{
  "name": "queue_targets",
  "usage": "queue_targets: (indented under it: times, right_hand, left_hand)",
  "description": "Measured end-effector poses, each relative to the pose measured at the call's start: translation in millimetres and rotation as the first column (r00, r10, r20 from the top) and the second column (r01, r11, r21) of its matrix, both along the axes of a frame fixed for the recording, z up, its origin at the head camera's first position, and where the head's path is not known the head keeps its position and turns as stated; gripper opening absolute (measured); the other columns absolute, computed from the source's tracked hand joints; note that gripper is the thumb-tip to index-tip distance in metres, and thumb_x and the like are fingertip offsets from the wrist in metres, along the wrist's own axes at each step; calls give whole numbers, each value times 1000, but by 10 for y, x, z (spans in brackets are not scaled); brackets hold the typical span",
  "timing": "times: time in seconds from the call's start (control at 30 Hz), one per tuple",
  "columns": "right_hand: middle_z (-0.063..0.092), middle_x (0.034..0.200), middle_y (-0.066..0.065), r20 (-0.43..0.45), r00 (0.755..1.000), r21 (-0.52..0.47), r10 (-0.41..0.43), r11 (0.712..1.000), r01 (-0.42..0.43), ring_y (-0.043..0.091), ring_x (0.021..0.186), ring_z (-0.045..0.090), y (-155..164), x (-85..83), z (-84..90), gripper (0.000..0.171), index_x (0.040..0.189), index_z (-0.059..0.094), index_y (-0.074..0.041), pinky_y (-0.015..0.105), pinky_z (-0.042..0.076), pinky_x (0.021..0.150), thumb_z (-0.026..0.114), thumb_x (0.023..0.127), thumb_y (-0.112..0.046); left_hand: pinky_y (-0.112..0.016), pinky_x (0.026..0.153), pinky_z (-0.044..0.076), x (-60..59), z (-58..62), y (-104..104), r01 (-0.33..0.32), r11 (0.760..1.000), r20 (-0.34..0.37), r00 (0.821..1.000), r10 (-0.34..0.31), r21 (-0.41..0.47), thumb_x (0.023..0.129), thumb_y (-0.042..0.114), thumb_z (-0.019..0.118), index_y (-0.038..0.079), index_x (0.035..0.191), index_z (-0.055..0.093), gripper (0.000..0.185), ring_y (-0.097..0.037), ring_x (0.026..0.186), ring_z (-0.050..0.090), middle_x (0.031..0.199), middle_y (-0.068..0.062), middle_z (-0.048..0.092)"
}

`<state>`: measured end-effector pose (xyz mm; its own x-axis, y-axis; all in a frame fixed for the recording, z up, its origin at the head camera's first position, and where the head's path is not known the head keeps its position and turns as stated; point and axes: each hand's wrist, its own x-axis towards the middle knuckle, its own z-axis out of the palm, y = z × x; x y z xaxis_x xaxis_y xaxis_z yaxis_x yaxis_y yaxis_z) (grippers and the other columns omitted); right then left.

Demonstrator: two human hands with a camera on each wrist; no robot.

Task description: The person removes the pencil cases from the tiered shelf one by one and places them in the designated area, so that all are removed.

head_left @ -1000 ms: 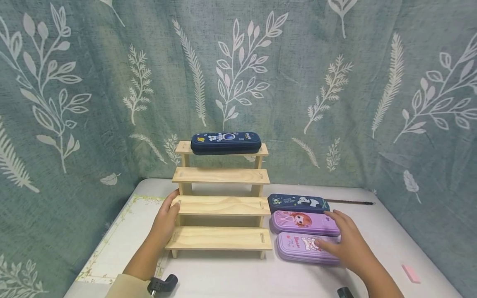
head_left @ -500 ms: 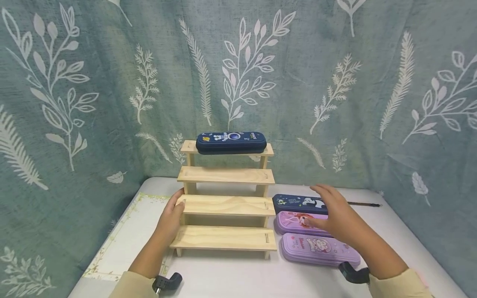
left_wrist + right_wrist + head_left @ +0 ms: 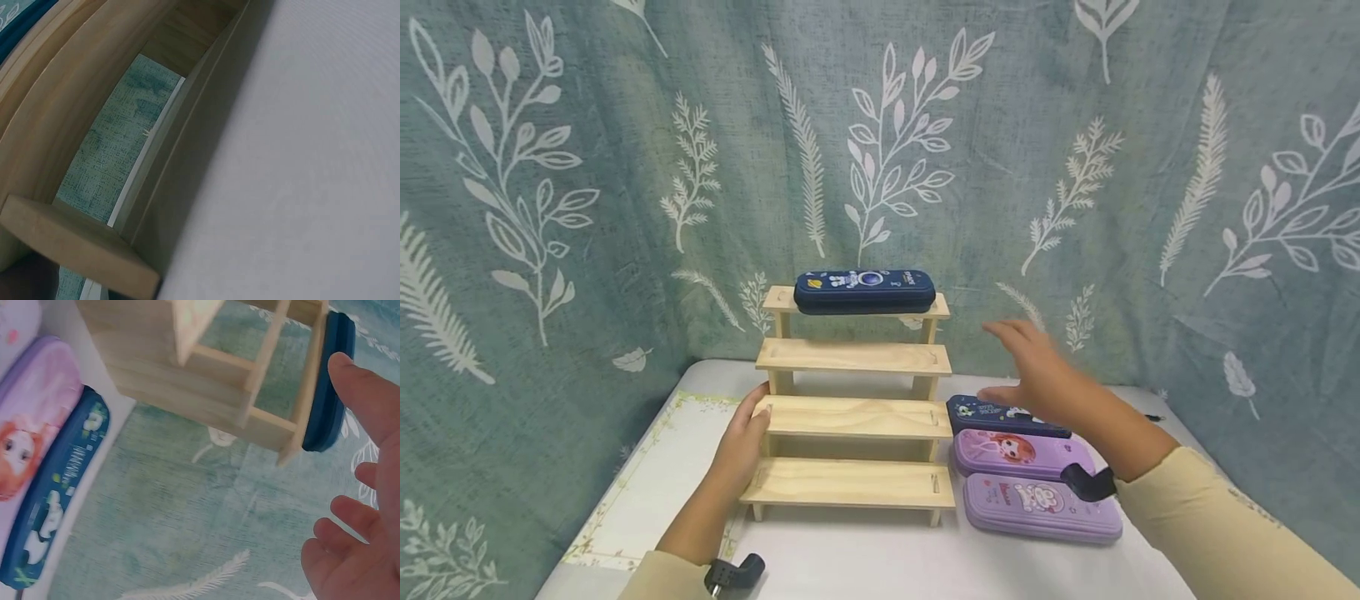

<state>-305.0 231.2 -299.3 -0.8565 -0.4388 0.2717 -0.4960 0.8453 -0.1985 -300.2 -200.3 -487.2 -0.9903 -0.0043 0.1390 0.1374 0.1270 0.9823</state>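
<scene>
A four-tier wooden step shelf (image 3: 853,417) stands on the white table. My left hand (image 3: 739,446) grips its left side, thumb at the edge of the second tier from the bottom. On the top tier lies a navy pencil case (image 3: 865,293) with an astronaut print. My right hand (image 3: 1037,377) is in the air right of the shelf, above the navy panda pencil case (image 3: 976,413), holding nothing. In the right wrist view its thumb (image 3: 369,394) and fingers are spread. The left wrist view shows mostly shelf wood (image 3: 81,244).
Right of the shelf, a purple pencil case (image 3: 996,450) with a red-haired girl and a lilac pencil case (image 3: 1037,507) lie in front of the panda one. A bordered white sheet (image 3: 655,467) lies at left. A leaf-patterned curtain (image 3: 970,217) hangs behind.
My right hand has risen from the pencil cases and moved left and away, toward the shelf's upper tiers. The left hand keeps its place on the shelf. The view has shifted slightly.
</scene>
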Motion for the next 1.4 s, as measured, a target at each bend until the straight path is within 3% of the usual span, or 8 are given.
queue_targets:
  times: [0.2,0.53,0.97,1.4]
  right_hand:
    - [36,160,27,21,999,36,-41,999,40,49,146,39,-137,-239,235,99,162,34,-6,67,40,114,89,85,-39]
    - [36,160,27,34,999,36,-41,999,39,47,148,36,-383,-609,493,102,163,32,-6,65,37,119,88,85,-40]
    - [32,165,23,99,995,24,-14,1000,11,43,152,32,-721,-998,456,103,164,30,-9,61,32,123,86,86,-47]
    - [27,170,19,179,984,-17,-12,1000,15,40,157,25,-1020,-1274,449,107,166,26,-8,59,29,126,84,87,-50]
  left_hand:
    - [-61,129,17,27,-29,-6,3,1000,6,1000,-3,16,114,33,36,29,164,31,51,-30,161,21,172,0,27]
    - [-61,129,17,-4,-17,-1,3,1000,5,1000,-3,6,113,34,37,30,164,32,51,-28,161,22,171,2,29]
    - [-58,130,18,-5,6,20,2,1000,-11,1000,-1,31,113,30,36,28,163,33,50,-27,161,22,171,2,29]
    - [-58,130,18,6,-7,10,-12,1000,-7,1000,13,22,113,31,37,30,163,34,49,-26,161,21,171,2,29]
